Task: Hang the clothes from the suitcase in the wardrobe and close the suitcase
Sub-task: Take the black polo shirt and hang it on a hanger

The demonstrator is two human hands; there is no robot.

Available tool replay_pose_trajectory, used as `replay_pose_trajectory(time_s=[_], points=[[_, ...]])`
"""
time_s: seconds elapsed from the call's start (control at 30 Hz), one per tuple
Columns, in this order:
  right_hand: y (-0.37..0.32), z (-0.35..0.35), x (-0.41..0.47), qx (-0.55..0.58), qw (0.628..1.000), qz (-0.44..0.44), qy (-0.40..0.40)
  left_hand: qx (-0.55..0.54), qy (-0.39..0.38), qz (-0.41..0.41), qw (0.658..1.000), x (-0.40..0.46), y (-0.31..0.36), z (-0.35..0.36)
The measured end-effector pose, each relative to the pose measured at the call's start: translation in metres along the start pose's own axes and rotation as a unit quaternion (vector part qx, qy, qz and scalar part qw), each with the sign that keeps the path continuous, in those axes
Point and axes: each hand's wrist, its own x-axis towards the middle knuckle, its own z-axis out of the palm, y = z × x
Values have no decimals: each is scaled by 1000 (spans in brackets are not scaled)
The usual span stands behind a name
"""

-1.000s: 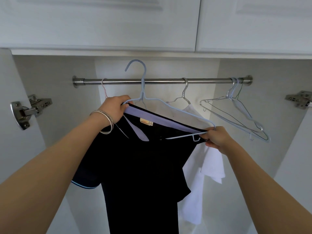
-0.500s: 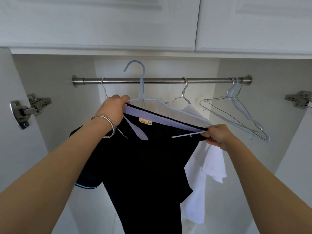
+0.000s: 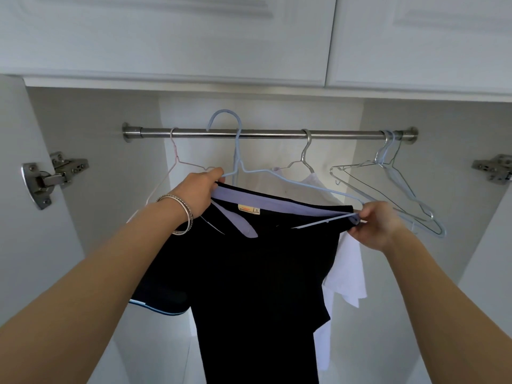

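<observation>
A black shirt (image 3: 257, 273) with a lilac collar hangs on a light blue hanger (image 3: 237, 151), held up in front of the steel wardrobe rail (image 3: 266, 133). The hanger's hook rises just above and in front of the rail. My left hand (image 3: 198, 194) grips the left shoulder of the hanger and shirt. At the hanger's right end, my right hand (image 3: 374, 227) pinches the tip together with the shirt fabric. A white shirt (image 3: 346, 275) hangs behind on a metal hanger (image 3: 304, 159). The suitcase is out of view.
An empty pink wire hanger (image 3: 173, 167) hangs at the rail's left. Several empty hangers (image 3: 393, 184) hang bunched at the right end. Both wardrobe doors stand open, with hinges (image 3: 50, 178) at the sides. Closed upper cabinet doors (image 3: 166, 37) sit above.
Both hands have shifted the hanger and black shirt slightly; the pink wire hanger at the left now shows more fully. The hook stays at the rail's height.
</observation>
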Motion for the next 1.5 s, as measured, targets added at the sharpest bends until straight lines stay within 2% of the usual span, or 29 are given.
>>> replay_pose_trajectory(time_s=[0.1,0.23,0.3,0.43,0.57,0.67,0.77,0.87,0.93,1.1,1.2,1.3,1.37,1.43,1.5], points=[[-3,-5,-3,41,998,-8,-37,-10,18,-10,1000,1,-5,0],[-4,-9,4,-25,997,14,-77,-62,2,-16,998,0,-8,-3],[-3,-9,10,-65,995,12,-72,-47,12,-11,999,-1,-10,-2],[-5,-7,18,-116,990,34,-71,-99,-30,-23,994,-1,-15,-2],[-3,0,23,-199,978,21,-56,-162,-38,-41,985,-1,-7,1],[1,9,20,-320,947,-13,-4,-188,-43,-53,980,-3,0,4],[8,25,12,-455,886,-74,43,-193,-49,-35,979,-4,8,7],[14,55,-7,-542,830,-128,42,-197,-38,-34,979,-2,20,14],[17,77,-16,-525,840,-140,2,-169,-33,-33,985,-1,27,20],[23,125,-50,-394,898,-108,-167,-151,-9,-13,988,1,46,31],[12,123,-61,-396,879,-103,-245,-209,15,-13,978,3,46,28],[3,105,-52,-487,828,-201,-192,-281,23,-12,959,6,46,20],[4,93,-44,-523,805,-233,-156,-316,38,-10,948,8,51,15],[7,84,-42,-532,798,-240,-153,-340,47,-4,939,12,57,11],[7,78,-45,-508,808,-261,-145,-346,41,9,937,15,61,10]])
